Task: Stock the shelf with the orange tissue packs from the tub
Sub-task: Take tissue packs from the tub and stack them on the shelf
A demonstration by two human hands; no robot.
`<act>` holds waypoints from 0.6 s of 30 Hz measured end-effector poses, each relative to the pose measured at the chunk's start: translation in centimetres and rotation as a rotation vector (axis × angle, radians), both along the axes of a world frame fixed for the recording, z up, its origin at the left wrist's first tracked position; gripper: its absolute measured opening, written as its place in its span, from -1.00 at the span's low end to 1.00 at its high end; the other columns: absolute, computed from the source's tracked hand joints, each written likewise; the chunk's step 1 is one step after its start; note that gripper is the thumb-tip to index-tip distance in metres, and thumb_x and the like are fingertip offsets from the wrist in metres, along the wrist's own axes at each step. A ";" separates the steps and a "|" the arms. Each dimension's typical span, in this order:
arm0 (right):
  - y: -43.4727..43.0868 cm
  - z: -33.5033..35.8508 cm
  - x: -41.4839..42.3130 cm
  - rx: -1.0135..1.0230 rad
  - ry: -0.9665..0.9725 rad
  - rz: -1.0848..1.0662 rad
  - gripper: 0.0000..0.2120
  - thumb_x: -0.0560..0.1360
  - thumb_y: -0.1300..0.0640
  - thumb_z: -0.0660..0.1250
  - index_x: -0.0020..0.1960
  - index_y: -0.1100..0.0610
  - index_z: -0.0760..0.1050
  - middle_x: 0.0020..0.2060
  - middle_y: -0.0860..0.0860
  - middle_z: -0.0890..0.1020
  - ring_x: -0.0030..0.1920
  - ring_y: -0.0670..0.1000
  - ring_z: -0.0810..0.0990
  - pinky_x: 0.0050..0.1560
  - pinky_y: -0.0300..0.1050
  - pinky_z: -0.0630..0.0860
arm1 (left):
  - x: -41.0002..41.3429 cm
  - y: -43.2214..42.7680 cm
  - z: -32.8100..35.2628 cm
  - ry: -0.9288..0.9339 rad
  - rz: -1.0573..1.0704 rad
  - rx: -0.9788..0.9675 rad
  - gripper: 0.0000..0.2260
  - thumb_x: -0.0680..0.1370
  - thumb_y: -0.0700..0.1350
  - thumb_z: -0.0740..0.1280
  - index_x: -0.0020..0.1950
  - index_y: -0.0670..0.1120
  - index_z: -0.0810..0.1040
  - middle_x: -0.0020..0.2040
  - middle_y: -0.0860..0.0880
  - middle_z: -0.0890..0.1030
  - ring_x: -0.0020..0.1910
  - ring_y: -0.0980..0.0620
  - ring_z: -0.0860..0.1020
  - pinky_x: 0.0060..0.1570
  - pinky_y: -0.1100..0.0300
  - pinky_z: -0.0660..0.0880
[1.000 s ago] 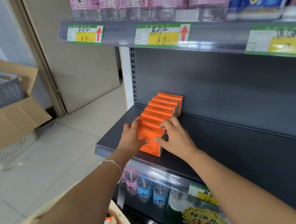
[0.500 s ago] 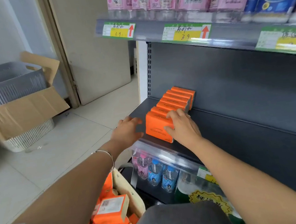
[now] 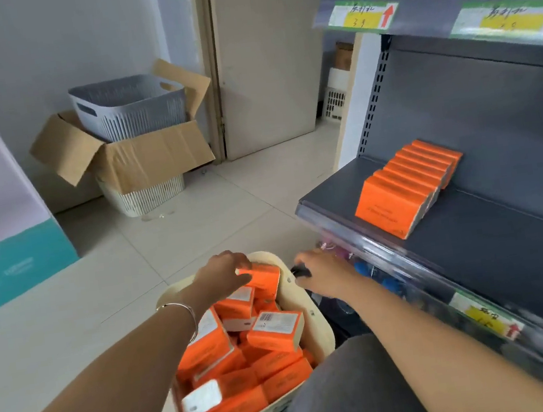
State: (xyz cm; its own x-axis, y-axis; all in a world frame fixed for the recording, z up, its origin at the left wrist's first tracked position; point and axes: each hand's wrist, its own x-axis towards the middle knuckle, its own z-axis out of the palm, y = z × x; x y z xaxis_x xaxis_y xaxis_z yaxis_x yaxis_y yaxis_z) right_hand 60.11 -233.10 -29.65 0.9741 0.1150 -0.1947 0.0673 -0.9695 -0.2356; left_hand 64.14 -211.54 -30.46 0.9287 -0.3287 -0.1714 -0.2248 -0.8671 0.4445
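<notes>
Picking from the tub
Lower centre, the left hand point(image 3: 220, 274) grips an orange pack point(image 3: 263, 276) atop the tub point(image 3: 322, 323); the right hand point(image 3: 324, 273) is blurred, state unclear. A loose pinch could drop it.

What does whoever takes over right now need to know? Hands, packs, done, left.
Left hand grips an orange pack at the top of the tub.
Right hand, blurred, hovers open by the tub's rim, holding nothing.
Done: one row of packs stands on the shelf, at its left end.
Left: many loose packs fill the tub, and the shelf has room to the right of the row. The likely next move is lifting the gripped pack to the shelf.
</notes>
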 end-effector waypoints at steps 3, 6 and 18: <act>3.1 -2.5 0.2 -0.024 0.175 0.092 -0.57 0.47 -0.09 0.29 0.30 0.01 0.40 0.19 0.06 0.47 0.20 0.16 0.51 0.11 0.00 0.50 | -0.7 2.5 -1.8 0.045 0.048 -0.010 -0.74 0.52 -0.08 0.33 0.20 -0.04 0.55 0.20 -0.07 0.54 0.20 -0.05 0.48 0.18 0.17 0.38; 5.4 -4.7 0.6 -0.094 0.293 0.176 -0.60 0.52 -0.05 0.25 0.31 0.05 0.38 0.20 0.07 0.47 0.18 0.14 0.49 0.10 0.02 0.48 | -1.2 4.1 -3.9 0.107 0.070 0.058 -0.69 0.52 -0.06 0.31 0.26 -0.03 0.50 0.26 -0.03 0.51 0.23 -0.03 0.47 0.22 0.16 0.39; 8.7 -11.9 1.5 -0.439 0.447 0.218 -0.47 0.49 -0.03 0.31 0.40 0.11 0.31 0.30 0.08 0.40 0.28 0.21 0.42 0.20 0.18 0.43 | -2.0 5.2 -11.8 0.332 0.095 0.312 -0.18 0.48 0.07 0.36 0.55 -0.05 -0.09 0.54 -0.03 0.04 0.52 -0.17 -0.02 0.37 -0.32 0.12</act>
State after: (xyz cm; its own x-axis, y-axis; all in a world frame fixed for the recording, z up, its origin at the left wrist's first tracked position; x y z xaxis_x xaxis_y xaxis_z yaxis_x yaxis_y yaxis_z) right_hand 61.66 -224.39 -41.56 0.7517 0.1185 -0.6488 0.2604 -0.9571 0.1269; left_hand 62.12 -206.30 -42.22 0.8305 -0.1301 -0.5416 -0.0275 -0.9807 0.1935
